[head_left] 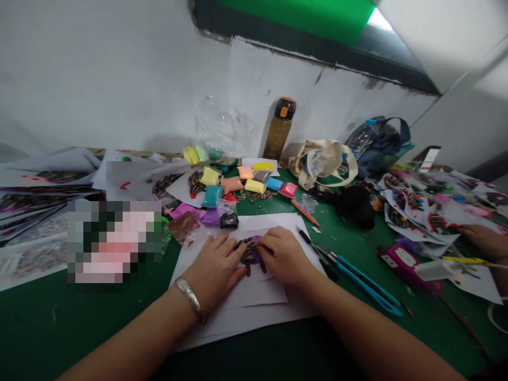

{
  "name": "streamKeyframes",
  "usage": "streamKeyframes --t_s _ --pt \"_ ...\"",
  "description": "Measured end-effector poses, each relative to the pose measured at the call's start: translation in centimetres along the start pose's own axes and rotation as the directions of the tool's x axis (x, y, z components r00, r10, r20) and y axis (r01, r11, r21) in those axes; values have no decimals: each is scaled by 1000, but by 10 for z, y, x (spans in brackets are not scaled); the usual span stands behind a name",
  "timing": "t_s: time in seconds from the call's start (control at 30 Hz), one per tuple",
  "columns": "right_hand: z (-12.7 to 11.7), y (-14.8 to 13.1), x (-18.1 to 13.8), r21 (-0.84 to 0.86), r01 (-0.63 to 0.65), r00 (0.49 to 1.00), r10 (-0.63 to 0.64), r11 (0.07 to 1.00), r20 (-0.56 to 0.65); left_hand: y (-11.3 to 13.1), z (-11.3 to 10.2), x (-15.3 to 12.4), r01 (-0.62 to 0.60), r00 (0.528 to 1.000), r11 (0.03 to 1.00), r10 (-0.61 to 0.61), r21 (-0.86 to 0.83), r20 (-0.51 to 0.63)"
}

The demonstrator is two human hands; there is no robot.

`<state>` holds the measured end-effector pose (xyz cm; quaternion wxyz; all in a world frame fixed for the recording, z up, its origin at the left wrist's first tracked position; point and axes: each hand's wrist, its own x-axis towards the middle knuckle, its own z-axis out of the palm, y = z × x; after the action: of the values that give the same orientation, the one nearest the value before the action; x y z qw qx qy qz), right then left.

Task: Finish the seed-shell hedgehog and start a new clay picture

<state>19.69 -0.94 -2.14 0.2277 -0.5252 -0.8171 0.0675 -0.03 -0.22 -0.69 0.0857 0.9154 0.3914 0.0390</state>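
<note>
Sunflower seeds [249,251] are set side by side on a patch of purple clay [256,243], on a small white sheet [262,293] over larger paper. My left hand [212,270], a silver bangle at its wrist, lies flat on the paper with fingers stretched out, its fingertips at the left edge of the seeds. On the other side, my right hand [283,254] has its thumb and fingers pinched together at the clay's right edge. What sits between those fingertips is hidden. Packets of coloured clay [232,184] and loose sunflower seeds [260,196] lie beyond both hands.
Blue tweezers [367,283] and a black pen [309,241] lie right of the paper. A bottle [280,128] and a cloth bag [323,164] stand by the wall. Paper sheets with seeds are stacked left. Another person's hand [482,241] is at far right, near a magenta device [410,269].
</note>
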Motion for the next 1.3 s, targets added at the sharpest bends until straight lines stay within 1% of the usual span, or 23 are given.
streamKeyframes --t_s 0.13,0.3,0.47,0.53,0.63,0.7,0.83,0.97,1.07,1.13,1.3 --pt "2 -3 0 -81 22 1000 -22 996 3 0 1 0 3 1000 1000 -3 7 0" --pt "2 -5 2 -106 36 999 -33 994 26 1 -1 0 0 1000 1000 0 13 -1" --pt "5 -4 2 -91 60 998 -57 994 34 2 -3 1 -10 1000 1000 10 -2 -22" --pt "5 -2 2 -61 61 998 -59 996 37 1 -3 1 -13 999 1000 13 -12 -35" --pt "-1 3 4 8 48 998 -48 999 39 1 -2 0 -13 999 1000 12 -22 -52" --pt "-7 8 8 15 13 1000 -13 1000 22 1 -1 0 -13 998 1000 12 -23 -55" --pt "-20 20 26 -88 -71 997 73 994 21 2 -3 0 -3 999 1000 2 -17 -43" --pt "-22 30 63 -150 -88 996 91 985 10 2 -5 0 8 999 999 -9 -34 -34" --pt "-13 32 92 -193 -94 995 96 977 0 1 -4 -1 4 999 999 -6 -39 -50" --pt "-3 32 104 -217 -96 995 96 971 -10 1 -2 -2 0 998 999 -2 -41 -56" --pt "17 33 114 -249 -110 994 112 962 -4 -1 3 -3 -7 995 999 2 -53 -99"
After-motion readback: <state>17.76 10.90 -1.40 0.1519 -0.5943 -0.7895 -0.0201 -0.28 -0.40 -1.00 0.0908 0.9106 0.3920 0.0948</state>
